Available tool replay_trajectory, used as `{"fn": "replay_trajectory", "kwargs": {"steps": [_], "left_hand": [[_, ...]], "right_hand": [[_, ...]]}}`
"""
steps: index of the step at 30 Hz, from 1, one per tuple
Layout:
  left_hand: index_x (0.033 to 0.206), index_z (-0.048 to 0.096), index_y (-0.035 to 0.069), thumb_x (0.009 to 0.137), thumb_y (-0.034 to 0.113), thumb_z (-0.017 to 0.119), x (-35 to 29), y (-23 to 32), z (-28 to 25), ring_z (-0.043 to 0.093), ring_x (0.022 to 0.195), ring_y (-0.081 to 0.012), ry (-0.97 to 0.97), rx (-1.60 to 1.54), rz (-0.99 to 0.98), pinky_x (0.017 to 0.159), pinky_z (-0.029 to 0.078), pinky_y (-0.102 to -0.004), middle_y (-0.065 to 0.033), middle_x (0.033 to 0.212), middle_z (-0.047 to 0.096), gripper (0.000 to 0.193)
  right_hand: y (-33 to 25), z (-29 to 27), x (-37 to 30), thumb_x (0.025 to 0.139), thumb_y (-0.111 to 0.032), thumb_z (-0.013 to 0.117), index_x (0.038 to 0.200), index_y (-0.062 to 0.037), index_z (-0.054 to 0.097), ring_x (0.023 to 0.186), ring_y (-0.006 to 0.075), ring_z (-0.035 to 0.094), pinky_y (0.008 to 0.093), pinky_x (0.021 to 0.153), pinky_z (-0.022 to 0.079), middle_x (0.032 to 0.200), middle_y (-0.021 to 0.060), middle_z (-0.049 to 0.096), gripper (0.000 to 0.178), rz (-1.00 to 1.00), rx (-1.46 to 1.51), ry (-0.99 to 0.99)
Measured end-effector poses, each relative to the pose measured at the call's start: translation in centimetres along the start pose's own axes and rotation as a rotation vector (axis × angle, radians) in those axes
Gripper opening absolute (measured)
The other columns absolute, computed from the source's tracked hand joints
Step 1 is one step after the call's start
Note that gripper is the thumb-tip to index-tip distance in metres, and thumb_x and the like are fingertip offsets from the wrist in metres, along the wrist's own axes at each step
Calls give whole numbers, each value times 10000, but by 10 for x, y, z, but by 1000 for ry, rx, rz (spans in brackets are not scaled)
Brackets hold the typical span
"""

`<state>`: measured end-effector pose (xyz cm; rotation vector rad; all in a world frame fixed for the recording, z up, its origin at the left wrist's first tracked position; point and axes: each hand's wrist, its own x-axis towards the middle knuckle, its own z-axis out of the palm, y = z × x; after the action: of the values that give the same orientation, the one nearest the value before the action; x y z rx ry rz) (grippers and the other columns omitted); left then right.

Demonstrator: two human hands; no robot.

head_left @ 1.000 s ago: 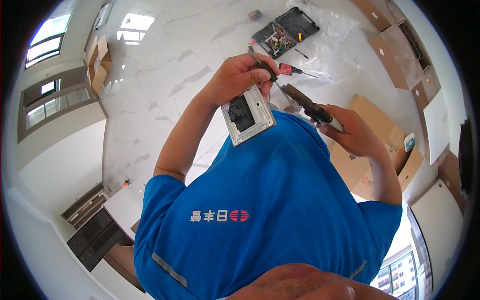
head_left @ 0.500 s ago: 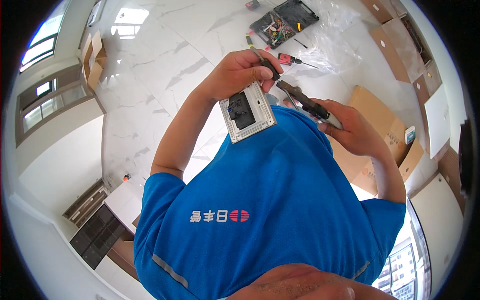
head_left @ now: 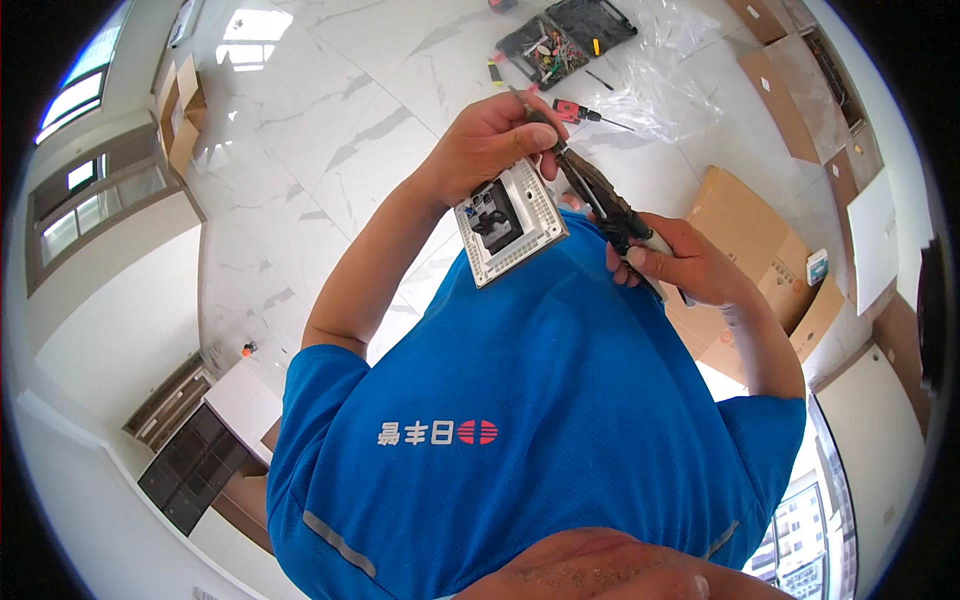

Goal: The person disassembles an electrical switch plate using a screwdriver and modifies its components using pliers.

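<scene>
My left hand (head_left: 495,145) is closed around a thin metal rod-like piece with a dark thick part (head_left: 545,125). A white rectangular panel (head_left: 547,225) with a perforated rim and a black recessed middle hangs below the same hand, against its fingers. My right hand (head_left: 690,260) is wrapped around a dark hand tool with grey handles (head_left: 612,212), which looks like pliers. The far end of this tool meets the dark piece at my left fingertips; whether it bites on it I cannot tell.
On the tiled floor ahead lie an open black case of small tools (head_left: 555,55), a red and black drill (head_left: 572,110) and clear plastic wrap (head_left: 665,90). Opened cardboard (head_left: 745,225) lies to the right, and a cardboard box (head_left: 183,115) stands far left.
The panel has shifted a little to the right and turned slightly. The pliers-like tool has come up against the dark piece in my left hand, and my right fingers have regripped it.
</scene>
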<state>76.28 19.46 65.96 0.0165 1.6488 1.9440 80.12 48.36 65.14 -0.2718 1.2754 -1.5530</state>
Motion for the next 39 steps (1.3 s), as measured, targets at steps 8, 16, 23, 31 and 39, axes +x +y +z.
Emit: {"fn": "replay_trajectory", "kwargs": {"steps": [8,16,23,31,39], "left_hand": [[1075,625,55,981,271,631,3,-5,0,651,706,-74,-3,25,-5,606,518,-214,-38,783,660,235],[1121,636,41,980,231,643,13,-5,-6,646,813,-113,-44,6,-97,723,551,-253,-64,948,648,237],[1129,625,-1,947,383,671,-11,-64,-31,680,950,-153,-163,-441,-384,836,562,-291,-89,1053,678,427],[1285,534,4,867,348,760,-22,-58,-16,633,1139,-208,-440,-467,-172,1029,481,-337,-95,1183,655,587],[1315,523,-17,966,376,572,1,-33,-21,662,1080,-224,1,-532,-149,952,545,-350,-173,1213,639,528]], "right_hand": [[-2,-7,4,966,-392,635,1165,-45,600,753,93,554,255,689,486,831,13,580,401,108,-52,-5],[1,4,6,923,-309,673,1029,-65,605,746,101,546,255,689,459,819,15,585,275,155,-81,105],[9,1,-8,915,-236,635,1025,-44,601,793,152,558,330,770,460,833,50,607,224,-6,-423,335],[5,11,-21,937,-211,620,1059,-50,588,740,209,589,352,733,473,794,102,620,205,-67,-516,368],[-11,19,-34,919,-268,629,1012,-47,583,738,184,557,342,709,449,792,79,582,244,8,-412,162]]}}
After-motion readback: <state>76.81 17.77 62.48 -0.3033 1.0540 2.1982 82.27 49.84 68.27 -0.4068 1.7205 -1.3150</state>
